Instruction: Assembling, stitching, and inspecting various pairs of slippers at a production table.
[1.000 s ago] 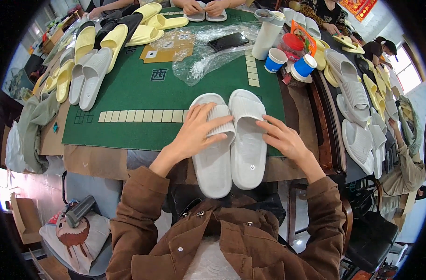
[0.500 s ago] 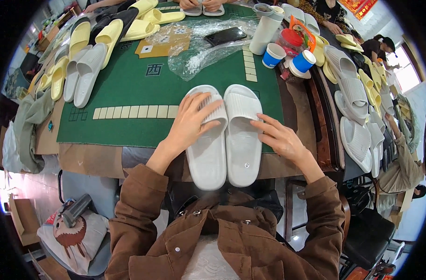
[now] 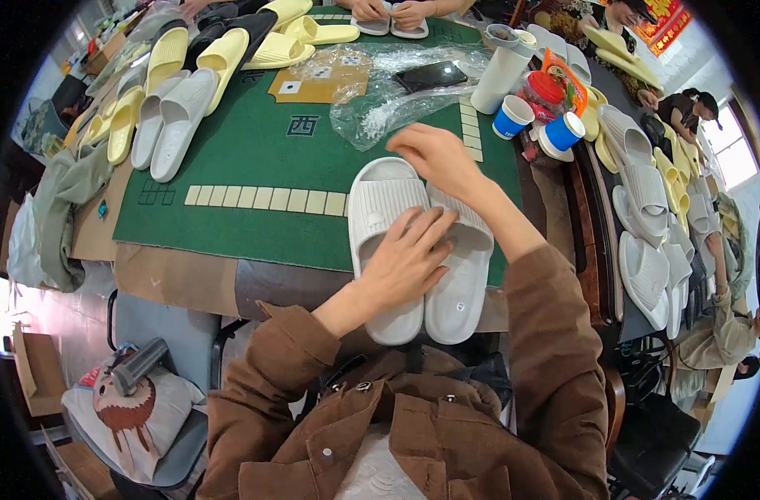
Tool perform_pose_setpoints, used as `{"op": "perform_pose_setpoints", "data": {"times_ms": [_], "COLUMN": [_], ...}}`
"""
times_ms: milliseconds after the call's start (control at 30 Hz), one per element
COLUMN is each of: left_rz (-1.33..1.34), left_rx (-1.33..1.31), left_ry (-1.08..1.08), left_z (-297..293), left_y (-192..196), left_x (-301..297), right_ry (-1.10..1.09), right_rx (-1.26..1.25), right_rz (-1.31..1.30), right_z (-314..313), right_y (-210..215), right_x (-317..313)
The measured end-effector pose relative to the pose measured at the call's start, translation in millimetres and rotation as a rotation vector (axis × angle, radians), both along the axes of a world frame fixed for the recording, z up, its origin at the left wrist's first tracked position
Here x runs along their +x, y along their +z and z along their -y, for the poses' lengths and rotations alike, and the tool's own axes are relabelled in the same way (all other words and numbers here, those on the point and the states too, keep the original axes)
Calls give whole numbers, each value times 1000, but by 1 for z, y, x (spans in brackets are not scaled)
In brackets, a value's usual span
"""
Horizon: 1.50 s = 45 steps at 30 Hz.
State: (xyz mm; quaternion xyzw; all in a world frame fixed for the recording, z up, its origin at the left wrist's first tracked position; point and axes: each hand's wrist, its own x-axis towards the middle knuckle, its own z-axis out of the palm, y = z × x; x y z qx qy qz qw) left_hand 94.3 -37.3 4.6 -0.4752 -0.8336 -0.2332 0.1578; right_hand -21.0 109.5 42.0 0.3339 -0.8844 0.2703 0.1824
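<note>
A pair of light grey slide slippers, the left slipper (image 3: 388, 312) and the right slipper (image 3: 459, 312), lies side by side at the near table edge, toes away from me. My left hand (image 3: 409, 258) rests across them with fingers spread, its fingertips near the right slipper's ribbed strap. My right hand (image 3: 438, 162) is raised over the toe end of the right slipper, partly hiding it. Its fingers are curled and pinched together; whatever they may hold is hidden. Just beyond lies a clear plastic bag (image 3: 355, 117) with small whitish pieces on it.
A green mat (image 3: 255, 158) with a row of pale tiles (image 3: 263, 198) covers the table. A phone (image 3: 431, 77), a white bottle (image 3: 501, 79) and paper cups (image 3: 512, 117) stand beyond. Yellow slippers (image 3: 222, 62) are stacked left, grey slippers (image 3: 644, 267) right. Another person's hands (image 3: 413, 12) handle slippers opposite.
My right hand has left the right slipper's side and moved up and left toward the plastic bag. My left hand has slid down and right across the pair. The view has shifted slightly.
</note>
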Motion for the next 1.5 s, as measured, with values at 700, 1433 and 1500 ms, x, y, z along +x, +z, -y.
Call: {"op": "perform_pose_setpoints", "data": {"times_ms": [700,1433,1500], "left_rz": [33,279,578], "left_rx": [12,74,149], "left_ry": [18,-289,-324], "left_z": [-2,50,72], "left_y": [-19,16,28], "left_x": [0,52,71], "right_ry": [338,480,541], "right_rx": [67,-513,-718], "right_rz": [-71,243,218], "right_z": [101,78,53], "right_y": [8,68,71], "right_x": [5,214,210]}}
